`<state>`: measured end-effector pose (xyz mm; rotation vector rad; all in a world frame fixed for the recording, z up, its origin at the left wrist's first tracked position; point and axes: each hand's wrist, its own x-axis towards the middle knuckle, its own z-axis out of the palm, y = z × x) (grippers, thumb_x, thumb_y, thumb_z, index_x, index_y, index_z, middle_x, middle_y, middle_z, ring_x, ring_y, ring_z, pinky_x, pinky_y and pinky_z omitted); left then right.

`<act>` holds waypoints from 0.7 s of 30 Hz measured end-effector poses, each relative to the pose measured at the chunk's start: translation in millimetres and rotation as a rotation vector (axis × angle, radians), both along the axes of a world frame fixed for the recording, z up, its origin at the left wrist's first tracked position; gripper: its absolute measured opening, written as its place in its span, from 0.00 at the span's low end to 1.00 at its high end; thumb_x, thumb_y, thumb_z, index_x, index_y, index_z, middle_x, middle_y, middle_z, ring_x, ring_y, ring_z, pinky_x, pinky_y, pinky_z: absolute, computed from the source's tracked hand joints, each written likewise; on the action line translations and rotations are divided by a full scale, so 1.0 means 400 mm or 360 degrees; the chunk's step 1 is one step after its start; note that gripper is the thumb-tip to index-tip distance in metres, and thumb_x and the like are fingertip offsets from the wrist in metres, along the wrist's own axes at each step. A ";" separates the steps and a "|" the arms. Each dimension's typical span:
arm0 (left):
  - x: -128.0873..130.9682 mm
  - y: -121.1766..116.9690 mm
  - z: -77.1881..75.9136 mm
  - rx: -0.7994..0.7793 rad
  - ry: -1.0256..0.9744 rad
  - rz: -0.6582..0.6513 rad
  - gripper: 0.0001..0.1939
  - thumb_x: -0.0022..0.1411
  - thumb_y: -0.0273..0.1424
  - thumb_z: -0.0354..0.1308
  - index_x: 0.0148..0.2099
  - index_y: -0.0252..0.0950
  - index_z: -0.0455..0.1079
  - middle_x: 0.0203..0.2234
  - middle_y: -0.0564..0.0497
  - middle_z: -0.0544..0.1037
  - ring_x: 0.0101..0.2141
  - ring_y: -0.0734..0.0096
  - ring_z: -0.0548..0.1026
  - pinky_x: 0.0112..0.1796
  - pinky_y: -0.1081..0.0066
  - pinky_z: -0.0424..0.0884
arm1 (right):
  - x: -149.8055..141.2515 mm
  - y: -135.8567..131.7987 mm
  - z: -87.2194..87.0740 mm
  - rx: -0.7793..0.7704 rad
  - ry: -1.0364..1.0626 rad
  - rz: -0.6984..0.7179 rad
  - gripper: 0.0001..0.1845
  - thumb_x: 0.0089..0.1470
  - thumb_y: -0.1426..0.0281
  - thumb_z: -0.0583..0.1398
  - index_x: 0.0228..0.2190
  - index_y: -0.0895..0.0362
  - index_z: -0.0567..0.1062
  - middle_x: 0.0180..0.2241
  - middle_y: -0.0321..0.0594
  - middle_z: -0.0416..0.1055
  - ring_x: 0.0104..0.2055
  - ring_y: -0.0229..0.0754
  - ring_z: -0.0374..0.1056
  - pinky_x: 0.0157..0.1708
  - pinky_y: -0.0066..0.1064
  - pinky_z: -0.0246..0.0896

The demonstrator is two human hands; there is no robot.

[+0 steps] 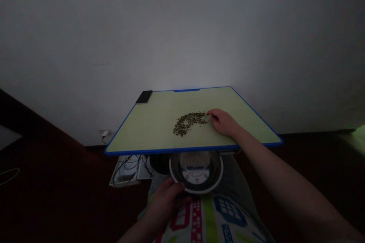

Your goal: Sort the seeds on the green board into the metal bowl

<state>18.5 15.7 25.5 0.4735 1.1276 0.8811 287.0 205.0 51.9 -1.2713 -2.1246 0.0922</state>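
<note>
Small dark brown and greenish pieces, like seeds or beans [186, 122], lie scattered in a curved patch on a pale table [154, 133] with a blue edge. At the right end of the patch, my right hand [222, 122] is closed in a pinch. A small pale thing [207, 118] shows at its fingertips, too dim to name. Below the table's front edge, my left hand [168, 193] grips the near-left rim of a round metal bowl [219, 177] on my lap. Inside the bowl are pale grains [195, 159] and a label-like print.
A black flat device [144, 97], like a tablet or phone, lies at the table's far left corner. A white box with cables [125, 172] stands below on the left, beside a dark container [159, 163]. The wall [182, 38] rises directly behind the table.
</note>
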 end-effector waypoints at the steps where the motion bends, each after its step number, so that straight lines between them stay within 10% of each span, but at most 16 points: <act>1: 0.000 0.000 0.000 -0.0003 0.0003 0.0012 0.13 0.41 0.29 0.69 0.32 0.33 0.73 0.29 0.46 0.82 0.31 0.64 0.80 0.31 0.70 0.75 | 0.000 0.000 0.000 0.0005 0.0001 0.0005 0.15 0.55 0.74 0.53 0.42 0.58 0.75 0.37 0.45 0.74 0.38 0.44 0.68 0.42 0.35 0.62; 21: -0.001 -0.001 -0.004 0.0003 -0.0039 -0.0005 0.11 0.42 0.28 0.69 0.31 0.33 0.74 0.28 0.47 0.83 0.28 0.68 0.79 0.30 0.72 0.75 | -0.013 0.010 0.002 -0.0004 -0.0044 0.0043 0.15 0.56 0.74 0.53 0.43 0.58 0.75 0.39 0.46 0.74 0.41 0.45 0.68 0.45 0.36 0.62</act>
